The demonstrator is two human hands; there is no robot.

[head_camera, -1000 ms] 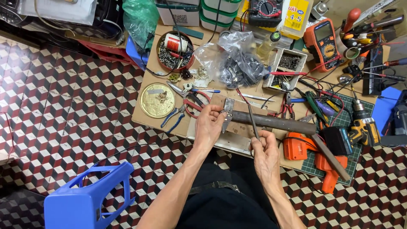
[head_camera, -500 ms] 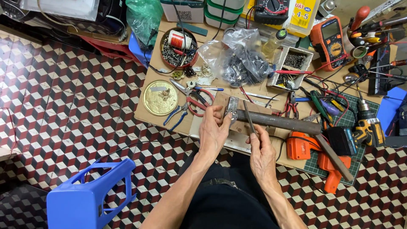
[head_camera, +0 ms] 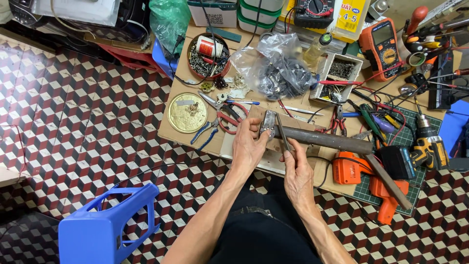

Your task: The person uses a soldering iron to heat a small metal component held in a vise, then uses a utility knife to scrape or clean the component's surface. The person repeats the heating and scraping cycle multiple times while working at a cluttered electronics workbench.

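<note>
Your left hand [head_camera: 249, 146] pinches a small metal part [head_camera: 268, 122] against the near end of the dark steel bar [head_camera: 325, 139], which lies across the low cardboard-topped table [head_camera: 178, 83]. Your right hand [head_camera: 297, 173] is closed on a thin rod [head_camera: 283, 132], its tip reaching up just beside the part. To do this well, keep the part pressed flat on the bar with thumb and fingertips so it cannot rock, and steer the rod from the wrist with light pressure; the part looks small and slippery, so a hard push would likely skid it off. Both forearms come up from your lap, the left angled in from the left with the wrist bent forward over the part, the right nearly straight, knuckles up. Red pliers [head_camera: 228, 117] and a brass lid [head_camera: 187, 112] lie near your left hand, an orange tool [head_camera: 348, 171] near your right.
</note>
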